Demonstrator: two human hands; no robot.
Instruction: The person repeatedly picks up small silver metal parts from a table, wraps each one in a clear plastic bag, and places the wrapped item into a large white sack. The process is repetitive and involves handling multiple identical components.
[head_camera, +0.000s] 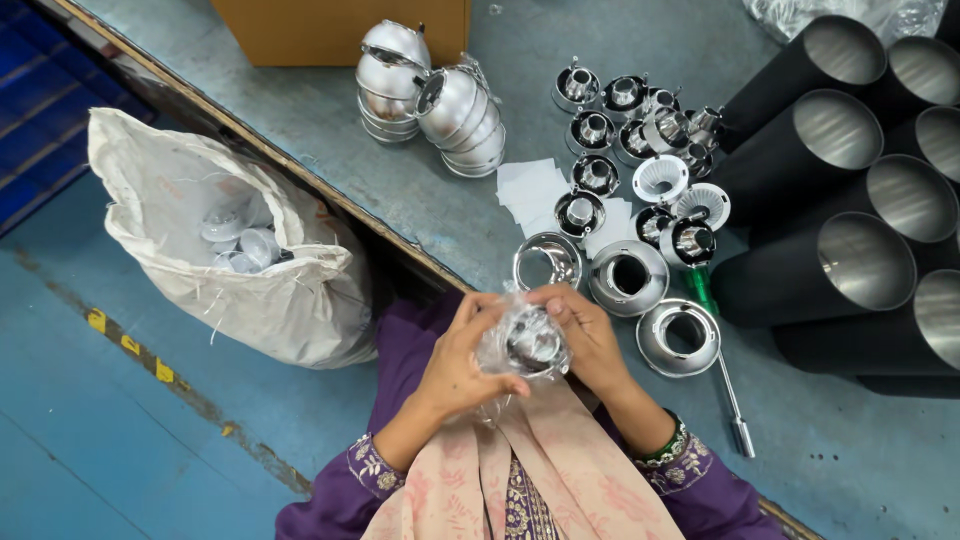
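Both hands met over the lap, just short of the table's near edge (330, 190). Her left hand (462, 358) curled around a shiny metal reflector (533, 343) wrapped in clear plastic film (500, 345), fingers closed on its left side and thumb underneath. Opposite it, the right hand (590, 335) gripped the same piece from the right, fingertips pinching the film at the top. So the reflector sat clamped between the two hands, held in the air above the purple sleeves and pink scarf (520, 470), not touching the table.

Just beyond the knuckles, three bare reflectors (628, 275) lay on the grey tabletop, close together, one almost at the table edge. A screwdriver with a green handle (722, 375) ran from them toward the lower right. Farther back stood a cluster of small chrome lamp holders (595, 130) and some white paper squares (530, 190), then two nested stacks of silver bowls (430, 95) beside a cardboard box (340, 30). Black tubes (830, 150) lay stacked along the right, crowding that side.

Left of the table edge, a white sack (200, 250) holding more parts sat on the blue floor (100, 420), with open floor around it. Open tabletop remained at lower right, past the screwdriver.
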